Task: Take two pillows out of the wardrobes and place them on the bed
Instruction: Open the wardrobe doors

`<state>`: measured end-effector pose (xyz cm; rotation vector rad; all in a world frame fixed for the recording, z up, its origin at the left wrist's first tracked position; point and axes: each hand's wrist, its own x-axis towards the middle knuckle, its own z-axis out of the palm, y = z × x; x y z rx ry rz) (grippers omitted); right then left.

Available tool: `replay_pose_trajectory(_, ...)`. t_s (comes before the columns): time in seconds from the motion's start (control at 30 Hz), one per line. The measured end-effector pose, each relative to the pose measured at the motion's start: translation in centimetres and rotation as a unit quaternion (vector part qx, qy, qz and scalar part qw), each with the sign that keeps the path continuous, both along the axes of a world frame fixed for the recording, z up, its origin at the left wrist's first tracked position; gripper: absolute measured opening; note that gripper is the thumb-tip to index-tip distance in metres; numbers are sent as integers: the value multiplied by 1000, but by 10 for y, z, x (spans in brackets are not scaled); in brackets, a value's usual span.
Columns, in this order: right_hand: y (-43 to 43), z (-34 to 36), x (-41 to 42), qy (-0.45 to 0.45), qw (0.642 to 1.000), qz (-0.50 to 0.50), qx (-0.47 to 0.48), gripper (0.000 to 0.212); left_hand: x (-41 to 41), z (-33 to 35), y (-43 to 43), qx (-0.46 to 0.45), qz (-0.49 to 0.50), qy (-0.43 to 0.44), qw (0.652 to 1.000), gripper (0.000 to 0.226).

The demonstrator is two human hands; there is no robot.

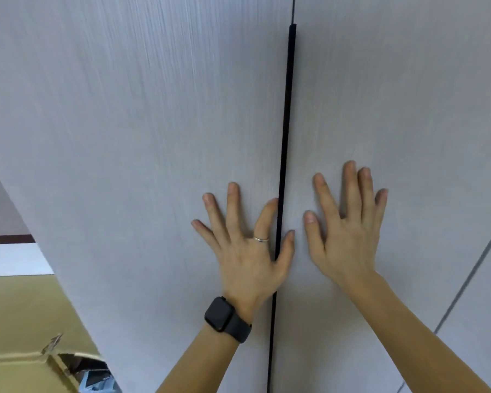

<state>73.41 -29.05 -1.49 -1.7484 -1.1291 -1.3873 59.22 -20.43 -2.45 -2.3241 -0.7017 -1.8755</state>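
1. Left grip (247, 251): fingers straight and spread, pressed flat on the left wardrobe door (125, 137), holding nothing; its thumb crosses the black strip (285, 137).
2. Right grip (346, 236): likewise spread, empty, flat on the right wardrobe door (394, 95), just beside that strip.

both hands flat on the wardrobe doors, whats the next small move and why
Probably hook the left hand into the dark strip between the doors and pull one open: it and the right hand lie flat on doors that look shut.
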Motion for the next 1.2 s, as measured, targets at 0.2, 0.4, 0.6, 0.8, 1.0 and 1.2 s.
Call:
replay_pose_trajectory(0.2,6,-7,20,-28,999,21,-11,61,9,-11,-2,-4,91,40,995,76)
replay_pose_trajectory(0.4,5,-10,23,-30,998,51,-1,61,3,-7,-12,-42,120,89,988,72)
replay_pose_trajectory(0.6,5,-8,22,-27,998,58,-1,61,0,-1,-27,-96,105,118,983,26)
replay_pose_trajectory(0.8,5,-8,22,-20,998,53,2,61,-12,-1,-48,-111,76,99,986,24)
replay_pose_trajectory(1.0,-1,-6,19,-6,997,63,-34,60,-35,-1,-67,-130,62,87,986,21)
replay_pose_trajectory(1.2,-9,-3,16,34,993,91,-70,59,-64,0,-104,-155,58,48,985,17)
